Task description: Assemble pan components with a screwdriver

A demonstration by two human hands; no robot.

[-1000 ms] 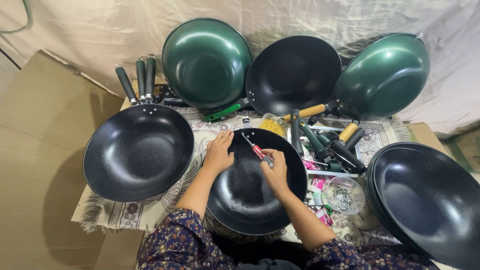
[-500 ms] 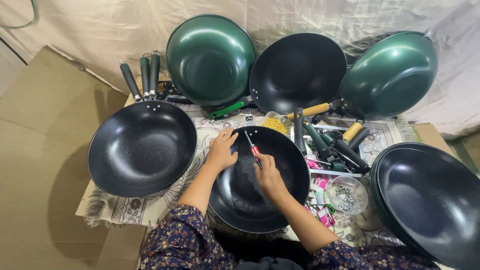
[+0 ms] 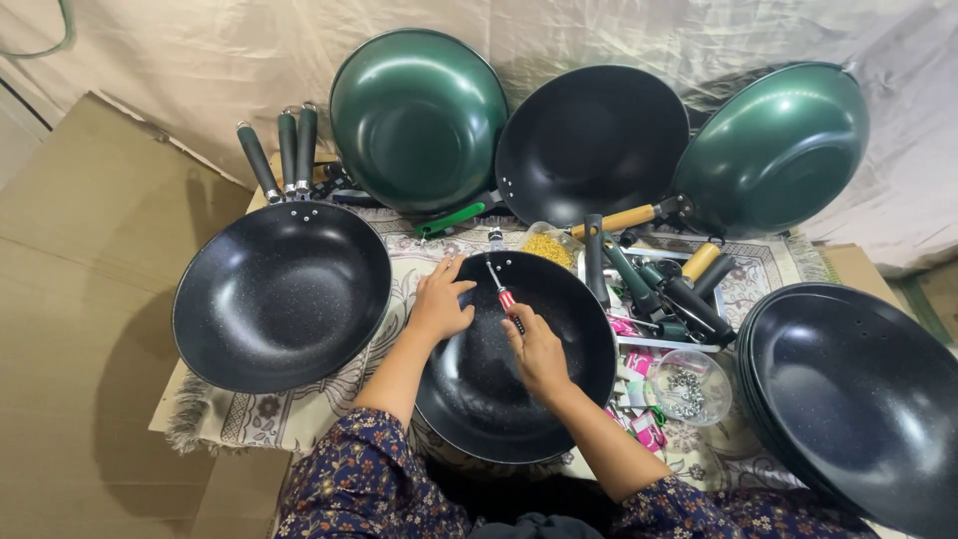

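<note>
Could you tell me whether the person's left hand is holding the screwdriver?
No, the right hand grips the red-handled screwdriver; the left hand rests on the black wok.

both forearms rise from the bottom centre of the frame in dark floral sleeves that end short of the wrists. the left hand (image 3: 439, 299) lies a little left of centre, palm down, fingers spread and pointing toward the upper right, thumb tucked to the inner side. the right hand (image 3: 537, 349) sits just right of it and slightly lower, knuckles up, fingers curled into a closed grip with the thumb side toward the top of the frame. the two hands are near each other but not touching.
</note>
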